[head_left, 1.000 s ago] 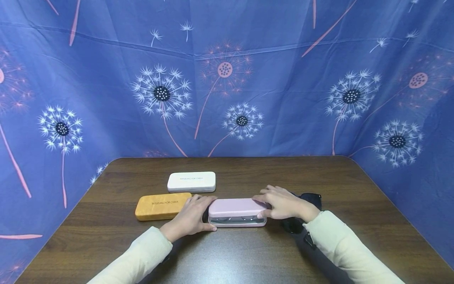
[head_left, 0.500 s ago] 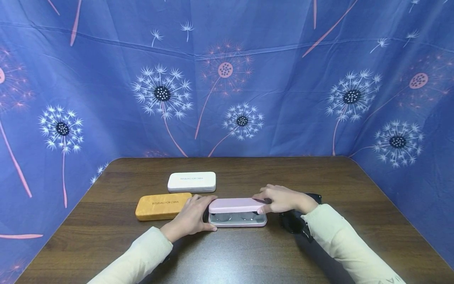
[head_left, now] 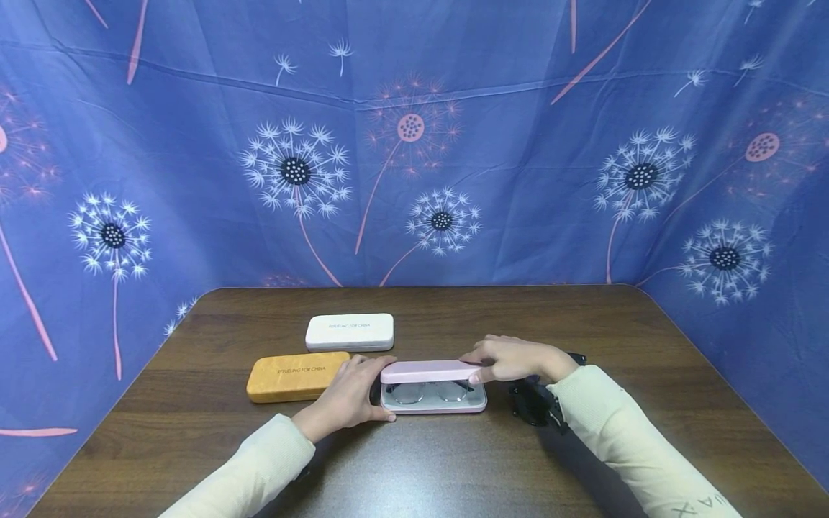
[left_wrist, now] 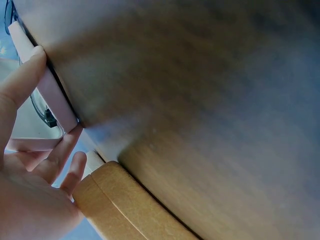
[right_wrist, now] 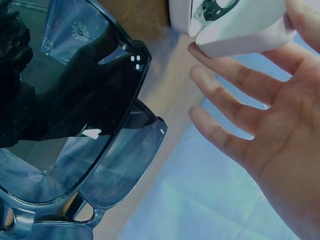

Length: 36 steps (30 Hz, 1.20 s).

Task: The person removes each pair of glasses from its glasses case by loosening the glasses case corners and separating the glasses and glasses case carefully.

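Observation:
A pink glasses case (head_left: 430,410) lies on the table with its lid (head_left: 421,372) partly raised. Inside, a pair of thin-framed glasses (head_left: 409,393) shows through the gap. My left hand (head_left: 346,396) grips the left end of the case, thumb on the front wall and fingers round the far side. At the other end, my right hand (head_left: 518,360) pinches the lid's right corner. In the right wrist view, fingers (right_wrist: 225,97) spread beside the lid while the thumb sits on its other face. The left wrist view has a fingertip against the case's end.
Left of the pink case, near my left hand, lies an orange glasses case (head_left: 298,375). Behind it is a white glasses case (head_left: 350,332). Dark sunglasses (head_left: 536,403) lie under and beside my right forearm, with overlapping lenses (right_wrist: 75,115) close to the right wrist. A patterned blue cloth (head_left: 414,144) hangs behind the table.
The pink lid has tilted further up and back, held by my right hand, so more of the glasses shows. My left hand has stayed in place.

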Each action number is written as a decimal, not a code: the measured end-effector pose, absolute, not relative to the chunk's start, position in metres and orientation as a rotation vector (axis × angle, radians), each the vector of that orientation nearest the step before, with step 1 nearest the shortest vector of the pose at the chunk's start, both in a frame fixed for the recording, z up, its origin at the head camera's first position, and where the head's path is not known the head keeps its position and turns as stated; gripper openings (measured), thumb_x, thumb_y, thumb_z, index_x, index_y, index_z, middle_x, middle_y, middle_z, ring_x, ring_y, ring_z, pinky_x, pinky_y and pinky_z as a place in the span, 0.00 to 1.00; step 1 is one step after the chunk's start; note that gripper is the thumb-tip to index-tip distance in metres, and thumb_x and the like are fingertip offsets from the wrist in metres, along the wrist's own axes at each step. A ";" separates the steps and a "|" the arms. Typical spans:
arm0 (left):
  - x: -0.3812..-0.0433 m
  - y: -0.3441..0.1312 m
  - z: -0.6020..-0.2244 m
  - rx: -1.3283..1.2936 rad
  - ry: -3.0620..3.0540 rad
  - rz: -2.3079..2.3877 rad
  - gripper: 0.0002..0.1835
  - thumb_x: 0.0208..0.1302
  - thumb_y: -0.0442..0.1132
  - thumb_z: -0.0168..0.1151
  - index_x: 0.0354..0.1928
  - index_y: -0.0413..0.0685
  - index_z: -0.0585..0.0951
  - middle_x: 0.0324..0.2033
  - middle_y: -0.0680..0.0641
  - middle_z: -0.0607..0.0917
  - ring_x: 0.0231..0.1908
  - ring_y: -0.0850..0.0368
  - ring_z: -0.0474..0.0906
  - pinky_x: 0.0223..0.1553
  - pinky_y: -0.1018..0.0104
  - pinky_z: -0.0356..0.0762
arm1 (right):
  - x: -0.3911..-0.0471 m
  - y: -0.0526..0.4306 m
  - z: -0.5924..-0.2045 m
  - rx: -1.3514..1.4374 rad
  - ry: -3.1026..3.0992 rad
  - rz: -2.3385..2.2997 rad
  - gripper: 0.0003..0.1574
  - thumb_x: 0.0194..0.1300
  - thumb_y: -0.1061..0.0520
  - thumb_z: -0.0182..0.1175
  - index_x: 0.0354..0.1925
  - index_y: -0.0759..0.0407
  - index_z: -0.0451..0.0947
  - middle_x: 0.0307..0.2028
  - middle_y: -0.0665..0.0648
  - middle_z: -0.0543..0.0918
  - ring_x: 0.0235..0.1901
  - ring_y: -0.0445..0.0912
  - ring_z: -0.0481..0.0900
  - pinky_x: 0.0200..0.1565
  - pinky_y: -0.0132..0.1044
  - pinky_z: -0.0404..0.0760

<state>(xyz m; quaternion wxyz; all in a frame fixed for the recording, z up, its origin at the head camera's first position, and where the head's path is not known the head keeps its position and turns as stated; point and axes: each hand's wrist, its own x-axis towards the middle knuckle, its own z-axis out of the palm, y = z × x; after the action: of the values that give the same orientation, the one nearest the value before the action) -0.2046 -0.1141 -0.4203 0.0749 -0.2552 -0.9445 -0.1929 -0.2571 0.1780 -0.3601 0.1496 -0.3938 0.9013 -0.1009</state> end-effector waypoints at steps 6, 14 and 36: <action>-0.205 -0.114 -0.420 -0.752 -2.829 -0.578 0.47 0.30 0.55 0.76 0.57 0.49 0.70 0.51 0.49 0.80 0.48 0.49 0.71 0.48 0.56 0.65 | -0.257 0.177 -0.359 -1.063 2.578 -0.312 0.31 0.60 0.44 0.54 0.57 0.60 0.72 0.52 0.54 0.79 0.49 0.47 0.72 0.52 0.47 0.69; -0.206 -0.113 -0.421 -0.740 -2.825 -0.586 0.47 0.28 0.54 0.77 0.57 0.49 0.70 0.50 0.50 0.81 0.47 0.50 0.71 0.46 0.57 0.66 | -0.261 0.178 -0.359 -1.123 2.520 -0.344 0.29 0.64 0.46 0.49 0.57 0.62 0.71 0.54 0.58 0.77 0.54 0.52 0.72 0.56 0.50 0.67; -0.208 -0.110 -0.422 -0.593 -2.886 -0.644 0.57 0.22 0.54 0.79 0.60 0.44 0.63 0.41 0.54 0.83 0.43 0.53 0.70 0.46 0.59 0.66 | -0.283 0.183 -0.369 -0.844 2.387 -0.812 0.23 0.70 0.47 0.40 0.50 0.60 0.73 0.42 0.57 0.79 0.43 0.46 0.74 0.49 0.44 0.71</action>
<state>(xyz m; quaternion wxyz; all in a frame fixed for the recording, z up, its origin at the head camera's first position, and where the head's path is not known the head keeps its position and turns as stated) -0.2083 -0.1097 -0.4219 0.0628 -0.1961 -0.9551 -0.2130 -0.2825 0.1825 -0.3694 0.2392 -0.3082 0.8717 -0.2965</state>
